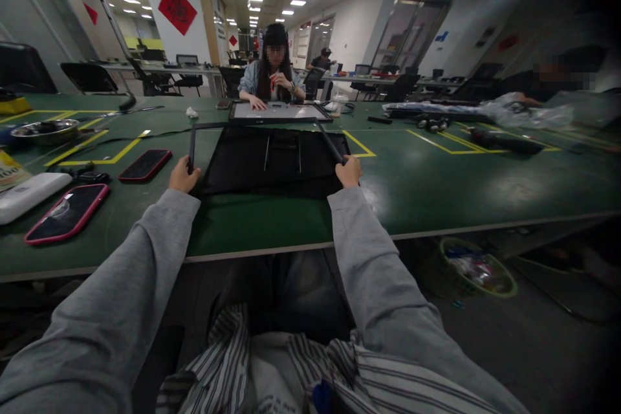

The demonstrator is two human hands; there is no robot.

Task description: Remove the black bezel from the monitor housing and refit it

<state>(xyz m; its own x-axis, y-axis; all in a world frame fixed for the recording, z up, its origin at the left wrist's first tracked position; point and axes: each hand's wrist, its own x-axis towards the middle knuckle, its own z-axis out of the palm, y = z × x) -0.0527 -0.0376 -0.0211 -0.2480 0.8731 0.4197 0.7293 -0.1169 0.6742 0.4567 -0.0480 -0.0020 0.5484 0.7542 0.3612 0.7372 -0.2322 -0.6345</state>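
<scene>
My left hand (184, 176) grips the left bar of a thin black frame (193, 142), its fingers closed around it. My right hand (348, 171) is closed on the frame's right bar, which slants toward me. The frame's far side runs beyond a flat black panel (237, 158); whether its ends are joined on my side I cannot tell. Between my hands, the panel lies on the green table (262, 226), with a U-shaped dark bracket (283, 154) on its middle.
Opposite sits a person, one hand (255, 102) flat on a grey panel (291, 111). Two red-edged phones (145, 165) and a white box (33, 195) lie left, near a metal bowl (46, 130). Plastic wrap (528, 110) and a power tool (504, 140) lie right; a basket (478, 268) stands below.
</scene>
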